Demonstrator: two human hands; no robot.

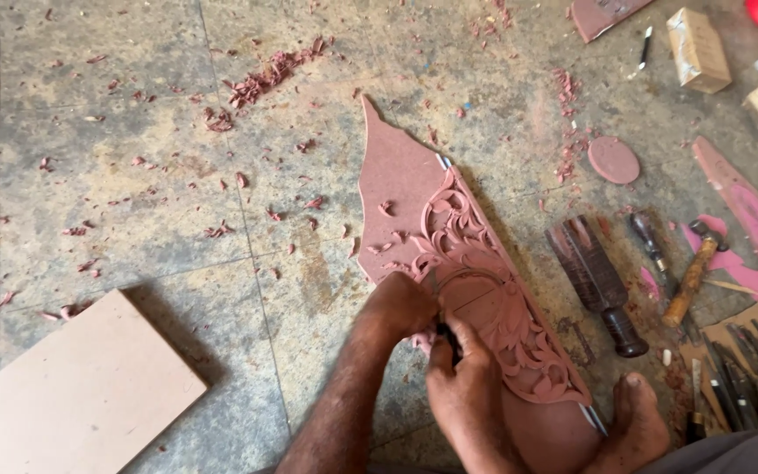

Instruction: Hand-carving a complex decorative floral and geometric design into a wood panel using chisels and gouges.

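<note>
A long reddish-brown carved board (pixel 405 180) with leafy scroll relief lies on the stone floor, its pointed end away from me. My left hand (pixel 404 305) rests fisted on the board's near-left edge, steadying the blade of a thin dark chisel (pixel 443 333). My right hand (pixel 467 386) grips the chisel's handle just behind, with the tip at the carved part. My bare foot (pixel 635 426) presses the board's near right end.
Reddish wood shavings (pixel 265 79) litter the floor. A dark wooden mallet (pixel 597 283), a hammer (pixel 695 272) and several chisels (pixel 747 369) lie to the right. A plain pale board (pixel 72 395) sits at lower left. A round disc (pixel 613 160) and a small box (pixel 697 48) lie farther right.
</note>
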